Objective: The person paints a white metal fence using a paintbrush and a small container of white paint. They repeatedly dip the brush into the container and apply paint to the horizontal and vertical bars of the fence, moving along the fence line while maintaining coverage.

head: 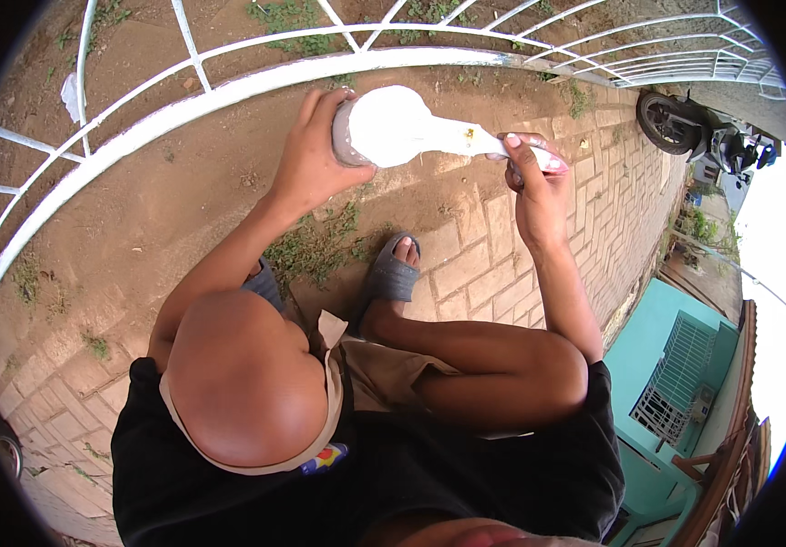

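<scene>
My left hand grips a small round tub by its side, thumb and fingers spread around the wall. Bright white paint shows at its mouth, too glaring to make out detail. A paintbrush reaches from the tub toward the right, its head coated white and a rusty spot on its ferrule. The bristle end meets the paint, but I cannot tell how deep it sits. At the reddish, paint-smeared handle end, my right hand pinches the brush between thumb and fingers.
Just beyond the tub curves a white metal fence rail with thin bars. Brick paving, bare soil and weeds lie below. A parked motorcycle stands at upper right, a turquoise house wall at right. My bent knees rise close beneath both arms.
</scene>
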Demonstrator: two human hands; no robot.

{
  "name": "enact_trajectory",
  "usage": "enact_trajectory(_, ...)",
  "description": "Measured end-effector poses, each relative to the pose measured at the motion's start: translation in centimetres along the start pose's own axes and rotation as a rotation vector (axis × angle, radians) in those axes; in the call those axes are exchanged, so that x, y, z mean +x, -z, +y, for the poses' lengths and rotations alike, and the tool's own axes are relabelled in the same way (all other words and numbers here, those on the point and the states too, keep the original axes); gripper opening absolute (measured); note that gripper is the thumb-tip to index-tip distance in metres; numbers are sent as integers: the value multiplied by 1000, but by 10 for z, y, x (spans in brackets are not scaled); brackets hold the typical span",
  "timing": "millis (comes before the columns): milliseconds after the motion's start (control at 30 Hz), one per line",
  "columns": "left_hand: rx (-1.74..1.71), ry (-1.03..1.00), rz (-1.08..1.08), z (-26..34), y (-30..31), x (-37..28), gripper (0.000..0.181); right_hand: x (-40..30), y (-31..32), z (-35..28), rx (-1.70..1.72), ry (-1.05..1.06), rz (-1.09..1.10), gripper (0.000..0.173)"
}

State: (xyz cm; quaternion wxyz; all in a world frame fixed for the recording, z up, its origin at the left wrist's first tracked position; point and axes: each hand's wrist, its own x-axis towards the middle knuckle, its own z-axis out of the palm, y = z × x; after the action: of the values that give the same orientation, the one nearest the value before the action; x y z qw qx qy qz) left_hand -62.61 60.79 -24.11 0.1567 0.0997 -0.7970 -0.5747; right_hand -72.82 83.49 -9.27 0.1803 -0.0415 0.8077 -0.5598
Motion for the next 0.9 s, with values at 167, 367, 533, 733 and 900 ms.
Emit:
enact_trajectory(167, -5, -38, 34, -3, 1, 13, 86, 15, 40, 0, 225, -76, 157, 13)
enact_trajectory(367, -175, 52, 111, -15, 33, 11, 81, 55, 75, 50, 421, -166, 284, 18)
enact_trajectory(533, -217, 57, 131, -19, 46, 17, 76, 111, 109, 122, 528, -217, 464, 22)
enact_trajectory(733, -200, 158, 169, -31, 57, 14, 69, 221, 147, 194, 266, 79, 824, 19)
enact_trajectory(900, -14, 167, 227, -33, 59, 6, 69, 214, 81, 213, -783, 557, 657, 16)
